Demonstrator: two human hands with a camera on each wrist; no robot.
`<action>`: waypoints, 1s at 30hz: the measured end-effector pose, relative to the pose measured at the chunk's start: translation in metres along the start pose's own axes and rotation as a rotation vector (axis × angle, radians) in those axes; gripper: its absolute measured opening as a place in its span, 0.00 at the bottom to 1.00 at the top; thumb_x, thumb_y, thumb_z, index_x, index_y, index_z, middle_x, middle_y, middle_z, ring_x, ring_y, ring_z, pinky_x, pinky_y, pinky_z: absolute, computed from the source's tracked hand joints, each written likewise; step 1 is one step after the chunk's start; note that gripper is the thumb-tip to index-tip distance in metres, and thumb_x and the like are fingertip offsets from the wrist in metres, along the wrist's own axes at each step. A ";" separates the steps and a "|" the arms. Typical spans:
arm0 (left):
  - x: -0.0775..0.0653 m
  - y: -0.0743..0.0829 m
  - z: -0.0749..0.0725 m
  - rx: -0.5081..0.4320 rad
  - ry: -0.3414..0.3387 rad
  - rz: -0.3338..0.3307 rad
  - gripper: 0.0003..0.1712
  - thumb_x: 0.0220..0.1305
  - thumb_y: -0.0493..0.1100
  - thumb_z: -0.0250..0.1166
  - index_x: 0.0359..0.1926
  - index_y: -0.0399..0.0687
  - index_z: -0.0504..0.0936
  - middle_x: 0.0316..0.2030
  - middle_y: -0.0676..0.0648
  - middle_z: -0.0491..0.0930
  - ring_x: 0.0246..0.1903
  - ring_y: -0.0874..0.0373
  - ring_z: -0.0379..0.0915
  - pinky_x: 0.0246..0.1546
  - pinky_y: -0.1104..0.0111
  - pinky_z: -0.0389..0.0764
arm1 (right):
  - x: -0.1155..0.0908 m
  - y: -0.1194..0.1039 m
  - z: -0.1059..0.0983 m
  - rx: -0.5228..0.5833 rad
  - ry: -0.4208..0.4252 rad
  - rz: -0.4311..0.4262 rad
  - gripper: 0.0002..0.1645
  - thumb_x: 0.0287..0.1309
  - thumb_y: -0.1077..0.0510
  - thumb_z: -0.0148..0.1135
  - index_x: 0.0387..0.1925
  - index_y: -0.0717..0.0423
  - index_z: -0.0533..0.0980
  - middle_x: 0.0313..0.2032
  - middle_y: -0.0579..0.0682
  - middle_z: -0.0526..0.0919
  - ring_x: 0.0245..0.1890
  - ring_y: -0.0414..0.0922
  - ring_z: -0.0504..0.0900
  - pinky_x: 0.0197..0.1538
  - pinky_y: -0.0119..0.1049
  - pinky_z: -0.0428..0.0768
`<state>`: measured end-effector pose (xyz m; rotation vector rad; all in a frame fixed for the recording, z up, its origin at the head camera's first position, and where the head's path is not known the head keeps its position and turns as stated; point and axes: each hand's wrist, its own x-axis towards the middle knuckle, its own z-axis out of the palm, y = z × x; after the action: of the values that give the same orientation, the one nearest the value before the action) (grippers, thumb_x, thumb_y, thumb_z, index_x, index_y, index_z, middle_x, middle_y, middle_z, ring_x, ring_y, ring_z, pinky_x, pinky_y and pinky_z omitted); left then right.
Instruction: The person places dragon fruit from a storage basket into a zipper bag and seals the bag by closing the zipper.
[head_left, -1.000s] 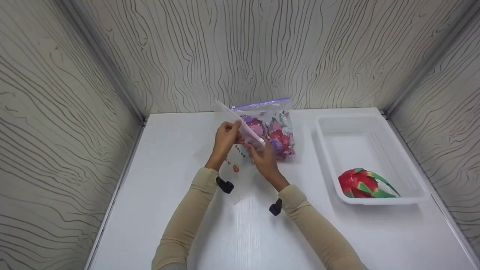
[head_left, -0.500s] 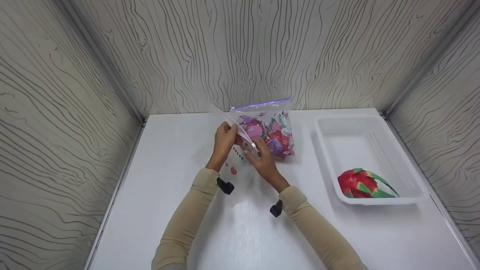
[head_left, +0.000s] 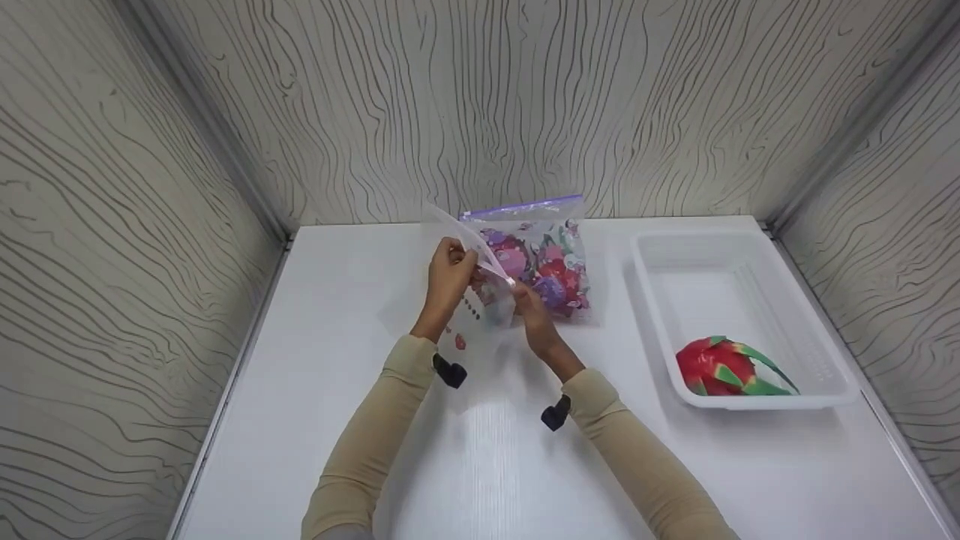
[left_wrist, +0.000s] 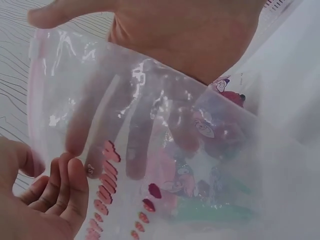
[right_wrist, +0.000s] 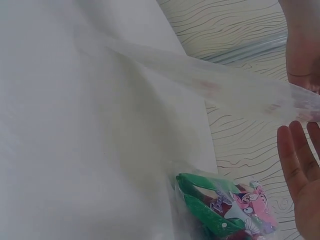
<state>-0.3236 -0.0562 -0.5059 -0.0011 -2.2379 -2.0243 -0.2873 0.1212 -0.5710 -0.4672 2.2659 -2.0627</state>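
Note:
A clear zip bag (head_left: 480,307) printed with strawberries and red lettering stands raised between both hands. My left hand (head_left: 448,281) pinches its zip edge partway along; in the left wrist view, the left fingers (left_wrist: 72,182) are curled beside the pink zip. My right hand (head_left: 538,319) holds the zip's near end at the white slider (head_left: 511,282). In the left wrist view, the right thumb is by the slider and the right fingers show through the plastic. Just behind lies a second, purple-zipped bag (head_left: 551,259), filled with red, green and printed contents.
At the right of the white table (head_left: 337,300) stands a white plastic basket (head_left: 709,403). A red and green dragon fruit (head_left: 716,367) lies in its near left corner. Patterned walls (head_left: 465,112) enclose the table's back and sides.
The right hand first shifts left along the zip end, its fingers spread near the slider, then draws slightly right with its fingers behind the bag. The left hand stays nearly in place.

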 end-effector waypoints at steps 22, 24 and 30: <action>-0.003 -0.003 0.011 0.135 -0.100 0.050 0.09 0.74 0.40 0.61 0.50 0.41 0.79 0.30 0.50 0.80 0.29 0.60 0.74 0.33 0.67 0.81 | 0.024 -0.014 -0.004 0.135 -0.005 0.004 0.30 0.83 0.45 0.44 0.70 0.62 0.72 0.64 0.60 0.77 0.56 0.56 0.81 0.47 0.59 0.89; -0.004 -0.004 0.013 0.130 -0.128 0.043 0.09 0.75 0.41 0.62 0.50 0.41 0.79 0.32 0.49 0.80 0.30 0.60 0.76 0.35 0.62 0.86 | 0.025 -0.014 -0.004 0.124 0.000 0.026 0.29 0.83 0.44 0.46 0.69 0.59 0.72 0.63 0.60 0.77 0.56 0.54 0.80 0.48 0.56 0.89; -0.009 -0.009 0.014 0.130 -0.182 0.029 0.09 0.75 0.41 0.64 0.49 0.40 0.78 0.43 0.43 0.81 0.36 0.58 0.79 0.36 0.64 0.90 | 0.025 -0.013 -0.001 0.060 0.015 0.041 0.24 0.81 0.47 0.52 0.67 0.55 0.73 0.64 0.57 0.78 0.64 0.55 0.78 0.64 0.61 0.83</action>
<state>-0.3168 -0.0427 -0.5173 -0.2122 -2.4582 -1.9311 -0.3089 0.1155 -0.5539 -0.3994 2.1949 -2.1151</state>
